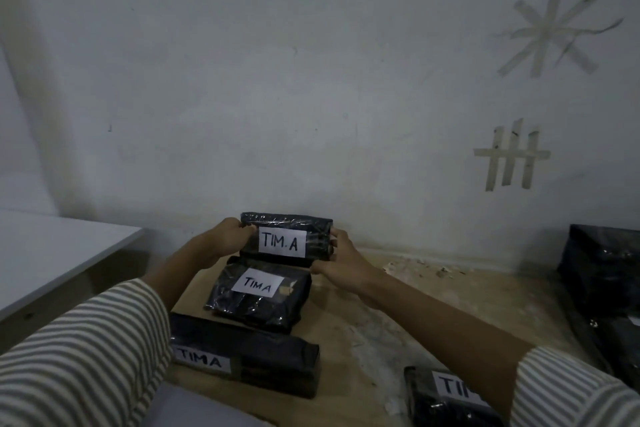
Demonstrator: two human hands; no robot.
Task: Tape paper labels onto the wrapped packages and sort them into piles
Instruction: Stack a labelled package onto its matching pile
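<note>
A black wrapped package (pixel 313 229) with a white paper label reading "TIM.A" (pixel 282 243) stands upright near the wall. My left hand (pixel 228 236) grips its left end and my right hand (pixel 343 255) grips its right end. Just below it lies a second black package (pixel 258 302) labelled "TIMA". A third labelled package (pixel 263 354) lies nearer to me on a piece of cardboard (pixel 194 298). A fourth labelled package (pixel 436 399) sits at the lower right, partly hidden by my right sleeve.
A white tabletop (pixel 52 253) juts in from the left. Dark wrapped bundles (pixel 602 274) pile up at the right edge. The wall (pixel 277 97) stands close behind, with strips of tape (pixel 512 159) stuck on it. The floor is stained and dusty.
</note>
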